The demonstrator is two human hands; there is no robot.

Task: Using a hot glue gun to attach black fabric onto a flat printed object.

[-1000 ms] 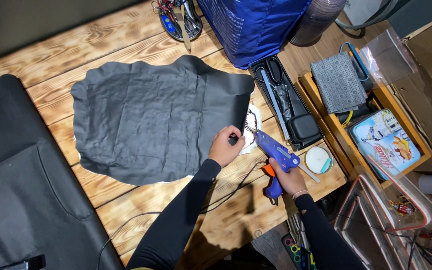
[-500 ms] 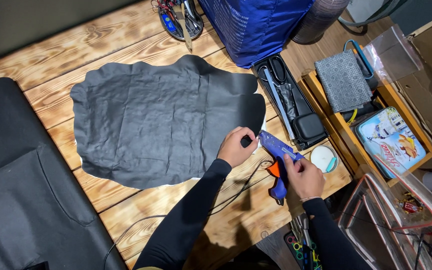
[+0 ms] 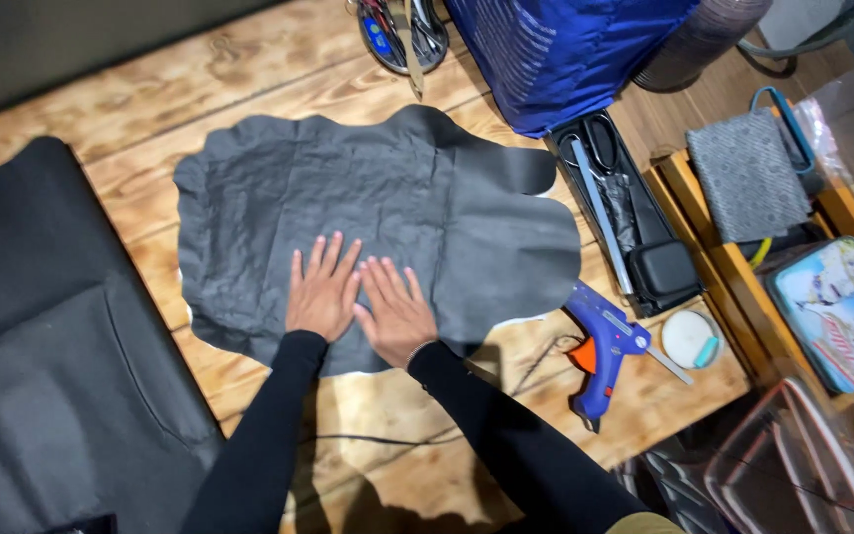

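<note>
A large dark grey leather hide lies spread on the wooden table. My left hand and my right hand both rest flat on its near edge, side by side, fingers spread, palms down. Neither hand holds anything. A blue hot glue gun with an orange trigger lies on the table to the right of my right hand, apart from it, its black cord trailing toward me.
A black tray with scissors and a black case sits right of the hide. A round white tape measure lies by the glue gun. A blue bag stands at the back. Black fabric covers the left. Boxes crowd the right.
My right hand let go of the glue gun, which now lies on the table. Both hands moved left onto the hide and lie flat on it.
</note>
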